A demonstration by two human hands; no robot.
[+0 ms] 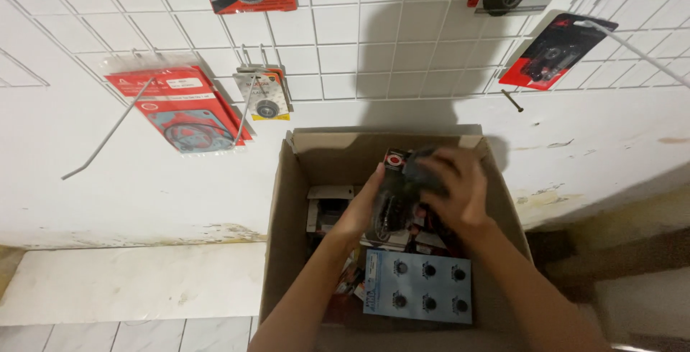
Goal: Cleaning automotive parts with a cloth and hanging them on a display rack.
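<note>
Both my hands are inside the open cardboard box, closed around one dark blister pack of small parts that I hold above the jumble. My left hand cups its near-left edge, fingers curled under; my right hand clamps over the top from two o'clock, fingers spread across the plastic.

The pack looks slick and its shape is blurred, so I judge it could slip from my grip and drop back among the loose packets at nine o'clock of it. Lifting it carelessly could also snag the box's far wall at twelve o'clock, or drag a neighbouring packet up with it. The blue card of six round parts lies flat at six o'clock, right under my forearms, and an elbow dip could crush it.

Room is tight sideways: the box walls stand close at three and nine o'clock. Straight up is open. Beyond twelve o'clock the white wire grid hangs on the wall, its hooks jutting out, with a red gasket pack at ten o'clock and a small bearing pack at eleven. A bare hook angles down at nine o'clock and could catch a sleeve or the pack.
</note>
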